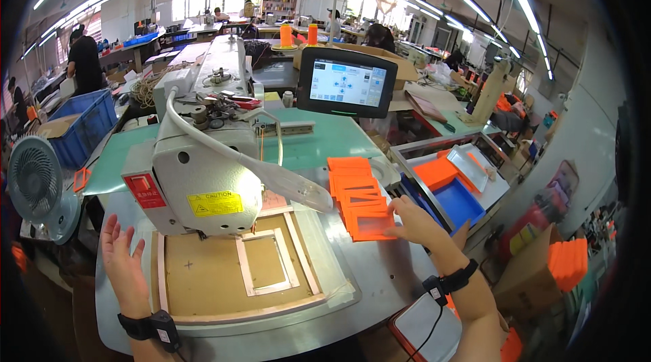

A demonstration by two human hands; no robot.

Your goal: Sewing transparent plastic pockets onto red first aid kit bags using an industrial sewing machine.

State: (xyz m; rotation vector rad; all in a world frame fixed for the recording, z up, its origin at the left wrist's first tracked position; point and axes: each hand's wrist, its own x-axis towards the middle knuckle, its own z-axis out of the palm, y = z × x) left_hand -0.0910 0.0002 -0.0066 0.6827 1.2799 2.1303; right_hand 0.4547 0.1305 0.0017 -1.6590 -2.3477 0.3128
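My left hand (124, 263) is raised at the left edge of the sewing plate, fingers apart and nothing in it. My right hand (417, 225) is at the near end of a fanned stack of orange rectangular frames (352, 182). Its thumb and fingers close on the right edge of the nearest orange frame (371, 227), which has a pale see-through middle. Between my hands, under the head of a grey sewing machine (203, 179), lies a brown template board (203, 274) with pale strips and a rectangular opening. The needle area is partly hidden by the machine head.
A control screen (347, 84) stands behind the machine. At right are a blue tray (458, 204) with orange pieces and a carton (529, 284) of orange pieces. A fan (42, 185) and blue crate (85, 128) stand at left. Other people work farther back.
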